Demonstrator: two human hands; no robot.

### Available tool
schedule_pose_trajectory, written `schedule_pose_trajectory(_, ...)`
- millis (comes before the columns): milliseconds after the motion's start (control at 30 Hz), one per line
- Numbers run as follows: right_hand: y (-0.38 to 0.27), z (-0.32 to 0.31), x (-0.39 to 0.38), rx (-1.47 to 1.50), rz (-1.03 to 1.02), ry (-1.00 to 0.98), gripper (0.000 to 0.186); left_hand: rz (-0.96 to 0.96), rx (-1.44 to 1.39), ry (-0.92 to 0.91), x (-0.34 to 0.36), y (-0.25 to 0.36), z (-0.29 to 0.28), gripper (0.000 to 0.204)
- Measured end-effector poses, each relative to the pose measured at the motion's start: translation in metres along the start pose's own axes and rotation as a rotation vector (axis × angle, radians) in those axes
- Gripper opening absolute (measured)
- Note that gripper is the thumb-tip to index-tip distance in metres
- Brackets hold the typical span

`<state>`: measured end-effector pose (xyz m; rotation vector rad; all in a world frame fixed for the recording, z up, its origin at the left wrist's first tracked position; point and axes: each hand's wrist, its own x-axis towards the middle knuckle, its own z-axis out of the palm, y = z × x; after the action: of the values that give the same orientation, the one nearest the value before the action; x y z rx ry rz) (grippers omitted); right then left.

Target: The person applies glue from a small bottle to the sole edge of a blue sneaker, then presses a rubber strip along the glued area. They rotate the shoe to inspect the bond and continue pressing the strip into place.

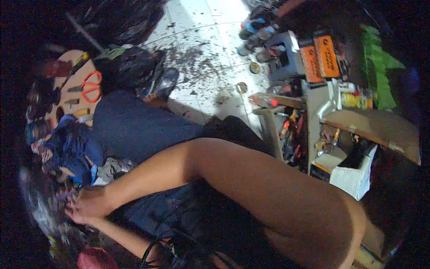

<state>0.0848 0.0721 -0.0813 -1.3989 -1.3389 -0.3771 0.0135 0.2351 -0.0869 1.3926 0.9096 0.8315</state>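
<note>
My right arm reaches across my dark-clothed legs to the left side, where my right hand (96,201) is bent at the wrist. Its fingers point left and are smeared by motion. My left hand (80,217) meets it from below, partly covered, its forearm coming up from the lower edge. Whether either hand holds anything cannot be made out. Just beyond the hands lie a heap of dark blue cloth (74,143) and a crumpled grey cloth (114,169). To their left is a blurred, shiny clutter.
Orange-handled scissors (92,87) lie on a tan board (71,94) with other tools. A dark shoe (168,80) rests on white floor tiles (204,54) strewn with dark scraps. Rightward are bottles (255,33), orange boxes (326,56), a wooden shelf (371,127) and a white box (354,179).
</note>
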Motion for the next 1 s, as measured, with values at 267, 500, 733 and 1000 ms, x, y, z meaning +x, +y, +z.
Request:
schedule_pose_trajectory(267, -0.002, -0.065, -0.018, 0.198, 0.255, -0.259, 0.017, -0.21, -0.3, 0.067, -0.044, 0.024, 0.048, 0.045)
schedule_pose_trajectory(500, 0.007, -0.105, -0.035, 0.261, 0.278, -0.229, 0.029, -0.182, -0.486, -0.065, -0.056, 0.02, 0.089, 0.042)
schedule_pose_trajectory(733, 0.032, -0.139, -0.005, 0.273, 0.573, -0.072, 0.021, -0.301, -0.917, -0.25, -0.049, 0.017, 0.092, 0.041)
schedule_pose_trajectory(1000, 0.06, -0.136, 0.0, 0.044, 0.146, -0.149, 0.042, -0.533, -0.713, -0.409, -0.086, 0.015, 0.115, 0.043)
